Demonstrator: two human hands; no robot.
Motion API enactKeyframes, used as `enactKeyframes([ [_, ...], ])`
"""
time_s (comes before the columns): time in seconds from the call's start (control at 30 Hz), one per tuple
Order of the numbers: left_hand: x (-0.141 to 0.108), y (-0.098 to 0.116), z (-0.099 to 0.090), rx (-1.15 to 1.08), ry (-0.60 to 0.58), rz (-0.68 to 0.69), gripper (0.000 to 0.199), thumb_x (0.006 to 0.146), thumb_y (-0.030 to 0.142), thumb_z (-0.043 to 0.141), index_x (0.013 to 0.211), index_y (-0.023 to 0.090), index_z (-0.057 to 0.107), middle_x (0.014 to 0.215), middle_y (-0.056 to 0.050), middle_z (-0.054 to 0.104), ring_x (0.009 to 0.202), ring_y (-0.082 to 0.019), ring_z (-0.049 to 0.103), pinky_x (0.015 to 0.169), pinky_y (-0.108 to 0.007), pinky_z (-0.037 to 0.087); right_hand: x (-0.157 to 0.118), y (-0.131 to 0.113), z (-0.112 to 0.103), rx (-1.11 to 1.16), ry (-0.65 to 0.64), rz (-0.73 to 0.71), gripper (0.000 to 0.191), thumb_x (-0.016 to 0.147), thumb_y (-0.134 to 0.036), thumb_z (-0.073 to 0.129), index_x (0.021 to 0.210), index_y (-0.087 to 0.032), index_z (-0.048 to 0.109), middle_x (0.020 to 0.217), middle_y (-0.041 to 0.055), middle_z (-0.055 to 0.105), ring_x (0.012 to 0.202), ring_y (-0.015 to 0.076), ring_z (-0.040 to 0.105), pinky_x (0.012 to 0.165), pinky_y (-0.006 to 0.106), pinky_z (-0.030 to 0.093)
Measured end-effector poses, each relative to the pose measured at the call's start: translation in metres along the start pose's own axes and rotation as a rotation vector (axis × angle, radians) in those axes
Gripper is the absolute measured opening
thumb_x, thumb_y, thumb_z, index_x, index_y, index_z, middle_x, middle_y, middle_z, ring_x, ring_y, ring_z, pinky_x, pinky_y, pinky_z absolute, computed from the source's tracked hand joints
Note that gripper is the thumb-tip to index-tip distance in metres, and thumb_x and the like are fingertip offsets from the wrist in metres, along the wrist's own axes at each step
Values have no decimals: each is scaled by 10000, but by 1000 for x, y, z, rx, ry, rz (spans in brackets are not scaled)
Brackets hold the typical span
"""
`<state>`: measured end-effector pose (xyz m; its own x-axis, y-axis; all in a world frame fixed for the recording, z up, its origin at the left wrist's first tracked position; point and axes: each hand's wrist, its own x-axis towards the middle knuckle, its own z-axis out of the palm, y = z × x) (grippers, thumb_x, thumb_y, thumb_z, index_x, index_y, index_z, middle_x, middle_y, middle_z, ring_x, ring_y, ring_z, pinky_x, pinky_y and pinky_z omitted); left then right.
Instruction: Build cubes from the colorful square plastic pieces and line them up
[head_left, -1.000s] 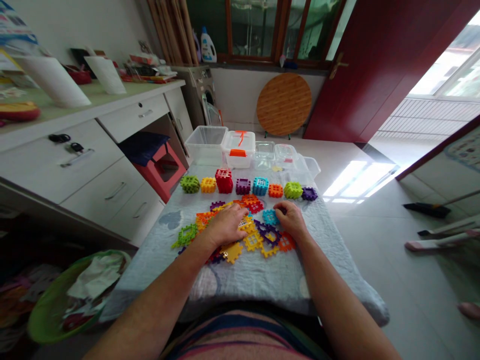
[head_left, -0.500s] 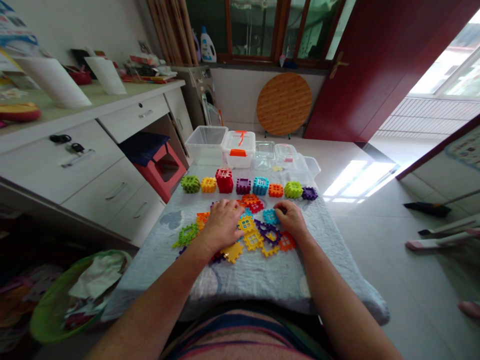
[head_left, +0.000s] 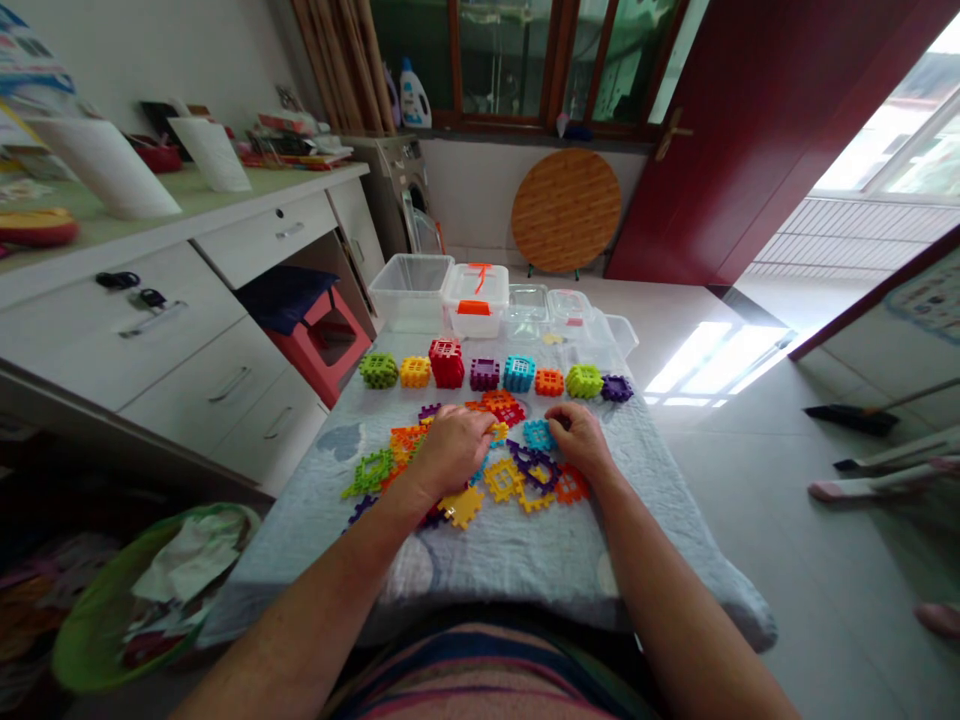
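My left hand [head_left: 456,446] reaches into the middle of a loose pile of plastic interlocking tiles, its fingers closed on a yellow interlocking tile [head_left: 499,431]. On the right, my right hand [head_left: 579,436] pinches the edge of a light blue interlocking tile [head_left: 537,434]. Around them lie a yellow window tile [head_left: 503,480], a purple tile [head_left: 535,464], an orange tile [head_left: 572,485], a solid yellow tile [head_left: 461,507] and a green tile [head_left: 372,470]. Red and orange tiles [head_left: 501,405] lie beyond the fingers. My left hand and forearm hide part of the pile.
Behind the pile runs a row of stacked tiles sorted by colour, including a tall red stack [head_left: 447,364] and a light blue stack [head_left: 519,373]. Clear plastic boxes [head_left: 411,290] and a lidded box with an orange latch [head_left: 475,302] stand at the table's far end.
The yellow tile that lay flat beside my left hand is now lifted and tilted in its fingers. My left hand has closed and shifted slightly right. My right hand stays by the light blue tile.
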<state>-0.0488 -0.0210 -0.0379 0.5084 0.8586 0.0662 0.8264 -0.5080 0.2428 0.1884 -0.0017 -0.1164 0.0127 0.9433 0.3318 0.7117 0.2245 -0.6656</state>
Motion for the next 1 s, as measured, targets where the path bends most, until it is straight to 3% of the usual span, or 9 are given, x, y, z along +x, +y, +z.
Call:
enactKeyframes([
  [0.1, 6, -1, -3, -220, 0, -37, 273, 905, 269, 509, 1146, 204, 621, 1063, -61, 718, 958, -216, 650, 900, -346, 458, 0, -2, -1, 1, 1, 4, 166, 739, -209, 528, 751, -198, 694, 770, 39, 690, 743, 187, 596, 771, 317, 451],
  [0.17, 7, -5, -3, -245, 7, -46, 298, 895, 276, 524, 1169, 197, 609, 1129, -69, 695, 1021, -220, 632, 922, -340, 455, 0, -3, -2, 7, -4, 8, 164, 734, -210, 528, 747, -200, 691, 768, 40, 689, 736, 187, 594, 763, 316, 452],
  [0.3, 4, -25, -5, -78, 73, -136, 368, 863, 309, 560, 1211, 196, 592, 1232, -100, 638, 1157, -275, 560, 989, -406, 417, 0, -5, -3, 15, -4, 6, 166, 732, -208, 525, 749, -206, 690, 769, 39, 689, 738, 187, 594, 764, 315, 453],
  [0.47, -1, -39, -8, 84, -95, -202, 446, 810, 401, 619, 1207, 200, 600, 1170, -120, 650, 1100, -317, 590, 931, -443, 434, 0, -4, -2, 1, -11, 2, 165, 734, -209, 527, 752, -202, 692, 772, 38, 687, 754, 191, 600, 784, 323, 451],
  [0.6, 0, -35, -8, 146, -105, -225, 430, 796, 358, 612, 1195, 197, 604, 1117, -119, 667, 1055, -307, 623, 890, -422, 450, 0, -1, -2, 1, -15, -5, 173, 741, -208, 522, 766, -197, 693, 784, 43, 685, 755, 191, 598, 763, 315, 450],
  [0.83, 4, -21, -10, 68, 32, -89, 547, 775, 329, 625, 1293, 172, 548, 1195, -118, 675, 1091, -286, 625, 992, -424, 412, 1, 0, -1, -7, -23, -11, 174, 743, -201, 522, 770, -197, 694, 788, 40, 686, 749, 185, 591, 757, 310, 447],
  [1.0, 12, -5, 4, -39, -3, 50, 543, 794, 324, 626, 1307, 171, 538, 1270, -106, 643, 1148, -259, 598, 1006, -361, 429, 1, -2, -2, -15, -15, -13, 163, 743, -198, 532, 757, -203, 695, 776, 37, 689, 743, 186, 590, 767, 315, 449],
])
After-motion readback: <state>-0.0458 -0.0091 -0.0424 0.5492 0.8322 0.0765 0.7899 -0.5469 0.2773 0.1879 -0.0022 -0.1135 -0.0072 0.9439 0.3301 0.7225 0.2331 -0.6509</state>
